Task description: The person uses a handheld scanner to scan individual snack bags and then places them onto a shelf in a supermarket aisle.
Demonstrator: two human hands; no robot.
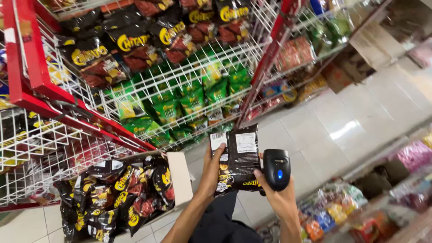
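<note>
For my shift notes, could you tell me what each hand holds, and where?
Left hand grips the black snack bag by its left edge; right hand holds the scanner by its grip.

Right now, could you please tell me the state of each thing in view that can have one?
Snack bag: sealed, back side up, held upright by both hands.
Left hand: gripping the bag's left edge.
Right hand: holding scanner, fingertip on bag.
Scanner: blue light on.
Cardboard box: open, full of bags.
Wire shelves: stocked.
</note>
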